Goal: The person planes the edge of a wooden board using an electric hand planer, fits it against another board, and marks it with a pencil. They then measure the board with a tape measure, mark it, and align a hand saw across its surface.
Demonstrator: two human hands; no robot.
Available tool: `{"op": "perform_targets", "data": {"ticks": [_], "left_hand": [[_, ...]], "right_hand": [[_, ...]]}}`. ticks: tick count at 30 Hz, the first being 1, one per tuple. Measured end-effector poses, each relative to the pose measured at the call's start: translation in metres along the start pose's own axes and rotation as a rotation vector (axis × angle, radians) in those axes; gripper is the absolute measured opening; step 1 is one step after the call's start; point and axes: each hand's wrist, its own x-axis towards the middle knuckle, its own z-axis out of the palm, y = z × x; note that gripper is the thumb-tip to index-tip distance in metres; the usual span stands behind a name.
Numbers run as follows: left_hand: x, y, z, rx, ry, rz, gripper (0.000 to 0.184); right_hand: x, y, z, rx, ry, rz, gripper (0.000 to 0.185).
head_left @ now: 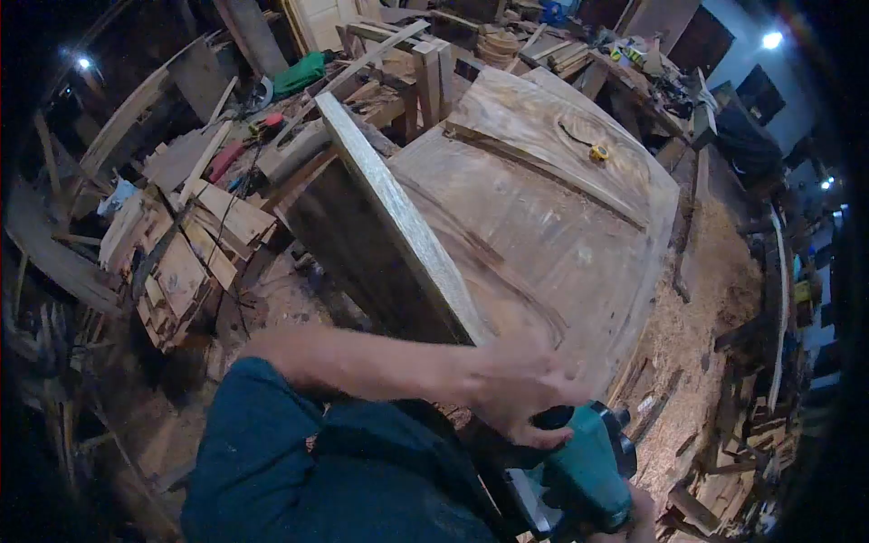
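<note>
A teal-green electric planer (588, 475) is at the lower middle, tilted, with its metal plate showing on the left side. My left hand (520, 385) reaches across from the left and closes over the dark knob of the planer; it is slightly blurred. At the bottom edge my right hand (638, 518) grips the planer's other end, its fingers partly cut off by the frame. Just beyond my left forearm stands a thick wooden board (398, 208) on edge, its long pale edge facing up.
A large wooden bench top (561, 235) lies beyond the board, bearing a flat plank (543, 127) with a yellow tape measure (597, 153). Offcuts (195, 244) pile up at left. Shavings (715, 281) cover the floor at right, beside more scrap wood (724, 480).
</note>
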Motion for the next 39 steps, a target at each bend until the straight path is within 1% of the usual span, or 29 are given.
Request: {"op": "perform_targets", "data": {"ticks": [1, 2, 4, 5, 7, 8, 9, 10, 11, 12, 13, 14, 16, 17, 18, 19, 22, 24, 25, 27, 28, 29, 30, 32, 33, 35, 36, 37, 39], "left_hand": [[-0.009, 0.007, 0.007, -0.005, 0.092, -0.066, 0.045], [-0.016, 0.01, 0.009, -0.007, 0.181, -0.129, 0.045], [-0.018, 0.017, -0.01, -0.045, 0.047, -0.228, 0.04], [-0.018, 0.014, -0.02, -0.062, -0.01, -0.275, 0.039], [-0.023, -0.03, -0.065, -0.305, -0.018, -0.135, 0.031], [-0.032, -0.062, -0.096, -0.355, 0.027, -0.134, 0.03], [-0.05, -0.103, -0.13, -0.116, 0.201, -0.252, 0.032], [-0.068, -0.15, -0.163, 0.206, 0.352, -0.417, 0.036], [-0.091, -0.197, -0.192, 0.477, 0.451, -0.61, 0.042], [-0.122, -0.229, -0.22, 0.82, 0.355, -0.781, 0.071], [-0.139, -0.238, -0.237, 0.909, 0.225, -1.017, 0.088], [-0.151, -0.246, -0.251, 0.991, 0.089, -1.252, 0.105], [-0.182, -0.284, -0.266, 0.833, 0.134, -1.234, 0.116], [-0.193, -0.297, -0.265, 0.752, 0.154, -1.227, 0.121], [-0.192, -0.293, -0.261, 0.723, 0.237, -1.207, 0.128], [-0.194, -0.294, -0.26, 0.7, 0.249, -1.198, 0.127], [-0.195, -0.293, -0.259, 0.652, 0.294, -1.175, 0.126], [-0.196, -0.29, -0.257, 0.643, 0.324, -1.17, 0.124], [-0.201, -0.298, -0.261, 0.661, 0.321, -1.179, 0.12], [-0.207, -0.317, -0.264, 0.679, 0.291, -1.177, 0.113], [-0.199, -0.297, -0.261, 0.662, 0.37, -1.088, 0.097], [-0.208, -0.313, -0.266, 0.59, 0.359, -0.998, 0.078], [-0.196, -0.29, -0.263, 0.196, 0.458, -1.009, 0.065], [-0.225, -0.322, -0.26, 0.3, 0.582, -0.914, 0.059], [-0.229, -0.33, -0.262, 0.566, 0.538, -0.919, 0.059], [-0.207, -0.301, -0.256, 0.461, 0.58, -0.969, 0.058], [-0.201, -0.291, -0.255, 0.41, 0.611, -0.996, 0.058], [-0.2, -0.297, -0.256, 0.387, 0.603, -0.98, 0.06], [-0.213, -0.308, -0.271, 0.363, 0.594, -0.966, 0.063]], "right_hand": [[0.006, -0.003, -0.001, -0.081, -0.065, -0.003, 0.067], [0.01, -0.002, -0.001, -0.038, -0.074, 0.03, 0.065], [0.015, 0.001, 0.001, 0.05, -0.083, 0.111, 0.063], [0.02, 0.0, 0.001, -0.101, -0.065, -0.017, 0.061], [0.029, -0.006, 0.0, -0.393, -0.046, -0.263, 0.058], [0.031, -0.009, -0.001, -0.334, -0.077, -0.215, 0.058], [0.034, -0.012, -0.001, -0.277, -0.103, -0.176, 0.058], [0.035, -0.016, -0.001, -0.22, -0.131, -0.132, 0.058], [0.037, -0.018, -0.001, -0.213, -0.138, -0.113, 0.058], [0.039, -0.019, -0.001, -0.204, -0.145, -0.094, 0.058], [0.042, -0.02, -0.001, -0.198, -0.152, -0.077, 0.058], [0.045, -0.022, 0.002, -0.201, -0.111, -0.096, 0.058], [0.053, -0.026, 0.012, -0.207, -0.034, -0.13, 0.057], [0.061, -0.026, 0.015, -0.246, -0.022, -0.192, 0.055], [0.071, -0.026, 0.018, -0.285, -0.01, -0.254, 0.053], [0.079, -0.026, 0.022, -0.321, 0.002, -0.315, 0.052], [0.108, -0.042, 0.03, -0.157, -0.102, -0.103, 0.06], [0.136, -0.055, 0.037, -0.263, -0.152, -0.164, 0.056], [0.154, -0.063, 0.042, -0.316, -0.174, -0.195, 0.054], [0.201, -0.088, 0.066, -0.303, -0.149, -0.435, 0.051], [0.224, -0.098, 0.078, -0.211, -0.166, -0.461, 0.048], [0.252, -0.108, 0.09, -0.244, -0.094, -0.644, 0.043], [0.267, -0.128, 0.098, -0.205, -0.139, -0.565, 0.038], [0.291, -0.159, 0.111, -0.113, -0.206, -0.404, 0.041], [0.293, -0.157, 0.111, -0.127, -0.199, -0.398, 0.043], [0.295, -0.15, 0.11, -0.154, -0.19, -0.368, 0.048], [0.283, -0.143, 0.103, -0.159, -0.198, -0.344, 0.046], [0.253, -0.131, 0.087, -0.137, -0.209, -0.324, 0.044], [0.195, -0.105, 0.055, -0.103, -0.294, -0.188, 0.043]]}}
